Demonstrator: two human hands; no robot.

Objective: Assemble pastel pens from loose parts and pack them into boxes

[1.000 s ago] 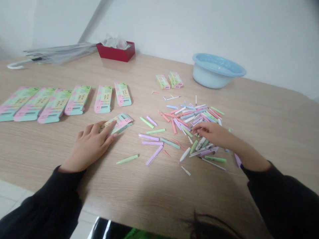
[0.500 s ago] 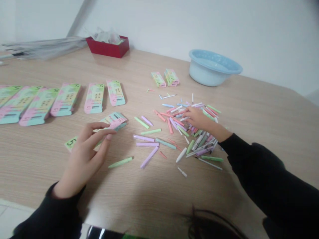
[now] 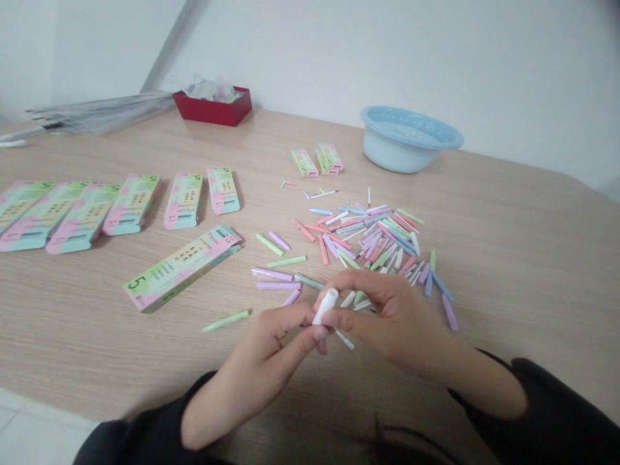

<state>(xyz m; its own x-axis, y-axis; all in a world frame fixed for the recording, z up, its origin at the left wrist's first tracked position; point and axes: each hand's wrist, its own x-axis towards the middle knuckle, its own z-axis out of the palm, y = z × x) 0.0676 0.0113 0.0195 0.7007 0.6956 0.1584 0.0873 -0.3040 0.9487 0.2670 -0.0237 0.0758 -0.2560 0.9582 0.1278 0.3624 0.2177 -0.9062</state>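
A: Hands status?
B: Both on one white tube (image 3: 324, 306), fingers drawn in narrow. Left hand (image 3: 271, 345) pinches its lower part, right hand (image 3: 387, 316) has thumb and fingers around it higher up. Can't tell which grips harder.
A: Where's the tube? Use the pen pile (image 3: 380, 236) as reference.
B: Held up on the near side of the pile, a bit left.
A: Left of the pile?
B: Loose purple and green tubes just beside it, then a single carton (image 3: 184, 268) lying at a slant. Further left, a row of six cartons (image 3: 130, 205).
A: Behind it?
B: Small boxes (image 3: 329, 157) near, blue basin (image 3: 394, 152) behind and right of them. Far back left of the pile: red tray (image 3: 208, 113) with clear plastic in it, folded umbrella (image 3: 106, 114) beside that.
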